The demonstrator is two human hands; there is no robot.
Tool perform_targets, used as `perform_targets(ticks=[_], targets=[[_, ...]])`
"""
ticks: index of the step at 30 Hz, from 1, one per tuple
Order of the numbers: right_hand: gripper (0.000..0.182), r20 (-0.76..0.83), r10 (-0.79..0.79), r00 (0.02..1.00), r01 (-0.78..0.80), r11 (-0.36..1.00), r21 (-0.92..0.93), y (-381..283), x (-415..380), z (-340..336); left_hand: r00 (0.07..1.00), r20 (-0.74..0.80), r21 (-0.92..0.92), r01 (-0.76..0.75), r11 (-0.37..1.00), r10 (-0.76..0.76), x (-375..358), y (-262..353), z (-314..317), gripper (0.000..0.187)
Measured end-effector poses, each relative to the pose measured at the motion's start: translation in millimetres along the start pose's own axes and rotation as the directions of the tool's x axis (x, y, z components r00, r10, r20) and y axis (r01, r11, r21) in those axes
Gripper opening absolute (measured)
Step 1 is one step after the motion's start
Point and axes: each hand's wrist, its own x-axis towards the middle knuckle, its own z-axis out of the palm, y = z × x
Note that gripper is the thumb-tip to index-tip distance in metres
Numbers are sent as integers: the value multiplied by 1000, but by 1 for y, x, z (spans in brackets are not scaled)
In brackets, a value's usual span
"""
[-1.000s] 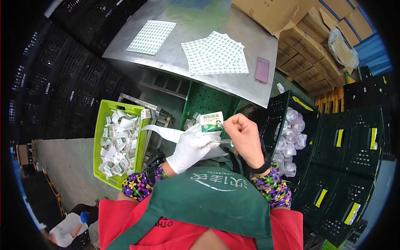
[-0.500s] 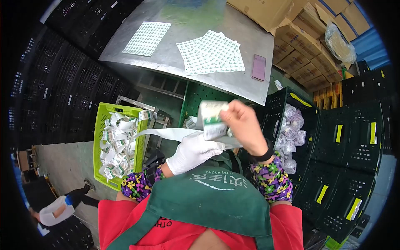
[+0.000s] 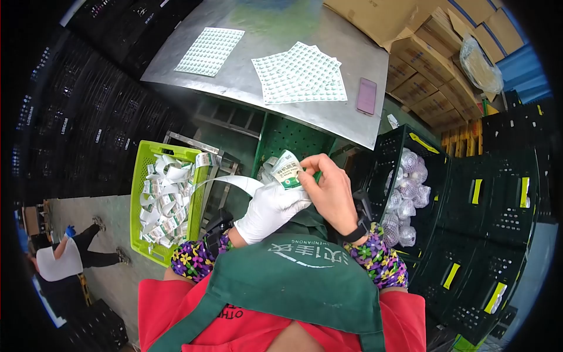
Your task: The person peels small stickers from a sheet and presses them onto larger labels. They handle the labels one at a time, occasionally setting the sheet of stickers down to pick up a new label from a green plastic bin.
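In a white glove, my left hand (image 3: 268,212) is closed around a strip of printed labels in front of the apron. My bare right hand (image 3: 333,192) pinches a green and cream label (image 3: 287,171) on that strip between thumb and fingers. The label end curls upward just above the glove. From the left hand a pale paper strip (image 3: 237,180) arcs left toward the lime-green basket (image 3: 136,205), which holds a heap of similar curled label strips (image 3: 167,205). Anything inside the gloved palm is hidden.
Ahead stands a metal table (image 3: 234,88) bearing sticker sheets (image 3: 302,73) and a phone (image 3: 366,97). A green crate (image 3: 290,138) sits below it. To the right, a black crate (image 3: 422,141) holds net-wrapped round items (image 3: 407,188). A person (image 3: 61,258) walks at far left.
My right hand has come down and slightly left, bringing the label closer to the glove and tilting it. The person at left has moved.
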Motion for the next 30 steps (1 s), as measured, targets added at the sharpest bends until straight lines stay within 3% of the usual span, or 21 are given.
perform_targets(ticks=[1, 3, 4, 5, 7, 9, 11, 12, 13, 15, 16, 17, 19, 20, 22, 24, 26, 27, 29, 30], targets=[[20, -1, 1, 1000, -1, 1000, -1, 4, 3, -2, 998, 8, 82, -68, 994, 67, -1, -1, 0, 17], [16, -177, -155, 972, 122, 976, -182, 20, 9, -8, 997, 10, 78, -81, 994, 81, 0, -1, -2, 17], [18, -5, 9, 1000, -9, 1000, 23, 26, 9, -16, 996, 13, 72, -93, 993, 92, 0, -1, -4, 17], [23, 213, 128, 969, -191, 932, 309, 28, 11, -15, 995, 15, 65, -103, 993, 102, 0, -1, -4, 18], [22, 352, 74, 933, -185, 938, 292, 18, 7, -18, 993, 64, -8, -97, 995, 98, -1, 0, -3, 16], [17, 209, 37, 977, -152, 809, 568, 16, 12, -13, 989, 113, -82, -91, 993, 100, -3, 2, 0, 14], [15, 154, 157, 976, -220, 698, 681, 8, 22, -21, 932, 346, -206, 187, 961, -107, -5, 7, 5, 11], [15, 134, 185, 974, -227, 719, 656, 13, 25, -23, 890, 400, -359, 373, 856, -219, -9, 9, 8, 11], [15, 113, 213, 971, -236, 740, 630, 18, 27, -23, 890, 400, -357, 371, 857, -219, -8, 8, 7, 11], [17, 24, 187, 982, -166, 793, 586, 13, 18, -20, 968, 162, -403, 240, 883, -189, -4, 7, 5, 11], [21, -61, 156, 986, -100, 840, 533, 11, 11, -18, 967, 145, -352, 247, 903, -208, -1, 10, -2, 11], [26, -44, 119, 992, -76, 838, 541, 14, 4, -13, 965, 122, -296, 258, 919, -232, -1, 7, -3, 12], [24, -52, 36, 998, -10, 901, 434, 17, -6, 0, 946, 184, -113, 290, 950, -267, -3, 2, -3, 15], [21, -93, -27, 995, 59, 932, 359, 15, -9, 6, 946, 184, -112, 290, 951, -267, -3, 3, -3, 15], [18, -101, -114, 988, 134, 965, 227, 10, -9, 10, 989, 77, -118, 132, 984, -123, -2, 5, -1, 17], [18, -96, -129, 987, 145, 972, 185, 13, -5, 8, 992, 81, -64, 107, 992, -101, -7, 0, 0, 18], [17, -183, -253, 950, 233, 964, -124, 26, 2, -3, 994, 78, -5, 84, 996, -83, -7, -3, 1, 19], [20, -168, -125, 978, 101, 984, -145, 33, 1, -10, 1000, -13, -25, 25, 999, -25, -3, -3, 0, 17], [24, 23, 36, 999, -39, 986, 160, 32, -3, -24, 993, -113, -36, -29, 999, 25, 0, -5, -2, 15], [27, 74, -41, 996, 38, 998, 43, 29, -8, -27, 988, -90, -168, 105, 980, -122, 1, -7, -6, 16]])
